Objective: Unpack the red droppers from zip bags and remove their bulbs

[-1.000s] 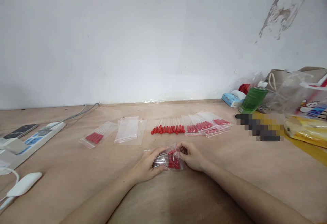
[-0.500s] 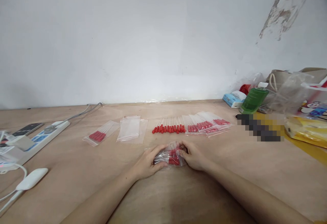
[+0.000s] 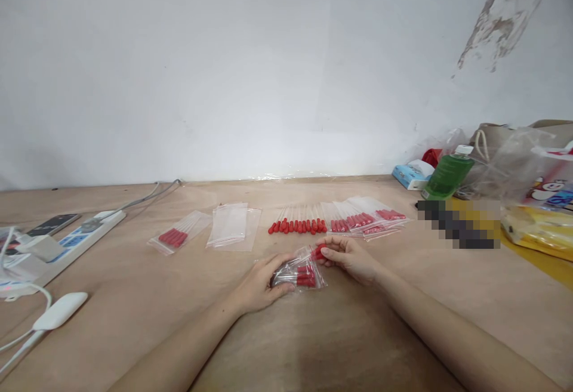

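Observation:
A small clear plastic bag (image 3: 301, 272) with several red-bulbed droppers inside lies on the wooden table (image 3: 313, 332) in front of me. My left hand (image 3: 259, 284) presses down on the bag's left end with curled fingers. My right hand (image 3: 351, 256) is at the bag's upper right mouth, pinching one red-bulbed dropper (image 3: 318, 253). Behind the hands lies a row of loose red-bulbed droppers (image 3: 296, 224), and to its right several filled bags (image 3: 364, 219).
Empty clear bags (image 3: 233, 227) and one filled bag (image 3: 178, 233) lie at the left. A power strip (image 3: 67, 243), a phone (image 3: 51, 224) and a white charger (image 3: 59, 310) sit far left. A green bottle (image 3: 447, 174) and plastic bags (image 3: 514, 165) crowd the right.
My right hand has lifted from the bag's right end and moved up and right, now pinching a red-bulbed dropper at the bag's mouth. The left hand stays on the bag.

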A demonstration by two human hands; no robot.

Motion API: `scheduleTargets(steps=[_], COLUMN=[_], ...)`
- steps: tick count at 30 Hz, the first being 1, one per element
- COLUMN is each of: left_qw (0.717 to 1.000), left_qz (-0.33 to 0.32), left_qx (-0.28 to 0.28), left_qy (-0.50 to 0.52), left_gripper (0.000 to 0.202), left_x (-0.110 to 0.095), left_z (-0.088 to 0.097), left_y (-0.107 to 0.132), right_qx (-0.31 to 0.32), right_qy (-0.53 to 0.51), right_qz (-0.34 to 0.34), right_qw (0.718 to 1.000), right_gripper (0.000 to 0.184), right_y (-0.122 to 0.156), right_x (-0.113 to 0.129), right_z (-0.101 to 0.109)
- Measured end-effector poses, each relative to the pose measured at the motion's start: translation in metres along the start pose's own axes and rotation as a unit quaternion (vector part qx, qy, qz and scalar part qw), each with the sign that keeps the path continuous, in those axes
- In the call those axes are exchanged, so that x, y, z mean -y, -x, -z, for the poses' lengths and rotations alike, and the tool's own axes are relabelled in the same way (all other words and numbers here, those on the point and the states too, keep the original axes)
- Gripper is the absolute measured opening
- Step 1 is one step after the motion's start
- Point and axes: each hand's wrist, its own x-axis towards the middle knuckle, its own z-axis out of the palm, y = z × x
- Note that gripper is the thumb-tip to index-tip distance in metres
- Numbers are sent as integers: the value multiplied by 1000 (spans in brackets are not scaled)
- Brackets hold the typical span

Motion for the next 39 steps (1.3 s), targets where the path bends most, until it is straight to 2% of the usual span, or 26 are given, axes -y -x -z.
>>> scheduleTargets(steps=[3, 6, 9, 12, 14, 16, 20, 23, 27, 29, 31, 34, 37, 39], left_qw=[1000, 1000, 1000, 1000, 999, 999, 999, 999, 999, 999, 999, 999, 999, 999], left_qz=[10, 18, 17, 1, -12, -21, -21, -18, -14, -16, -20, -22, -20, -19], left_qx=[0, -4, 5, 16, 20, 21, 23, 28, 33, 32, 29, 28, 24, 21], left_qy=[-8, -12, -13, -17, -21, -25, -28, -27, -27, -26, -26, -28, -30, -35], left_gripper=[50, 50, 50, 51, 51, 51, 50, 49, 49, 50, 50, 52, 60, 62], left_x=[1, 4, 6, 7, 6, 6, 5, 4, 4, 4, 6, 7, 6, 5], left_z=[2, 4, 5, 5, 5, 5, 6, 7, 8, 7, 6, 6, 7, 7], left_y=[0, 1, 1, 0, -1, -1, 0, 0, 0, 0, 0, 1, 1, 1], right_qx=[-41, -120, -206, -268, -253, -208, -137, -99, -79, -94, -112, -125, -87, -47], right_qy=[23, 49, 107, 234, 349, 443, 601, 654, 709, 702, 672, 601, 511, 471], right_qz=[-25, 14, 134, 271, 339, 381, 371, 345, 296, 284, 272, 221, 148, 129], right_qw=[999, 991, 963, 895, 836, 785, 695, 666, 635, 646, 679, 758, 842, 871], right_gripper=[37, 36, 39, 32, 24, 24, 33, 32, 24, 24, 21, 16, 12, 14], right_y=[-1, 0, -6, -24, -40, -56, -78, -79, -58, -42, -25, -2, 11, 14], right_x=[18, 45, 61, 52, 37, 21, 3, 3, 14, 20, 21, 14, 1, -7], right_z=[25, 50, 55, 40, 26, 15, 5, 1, -8, -12, -13, -11, -7, -6])
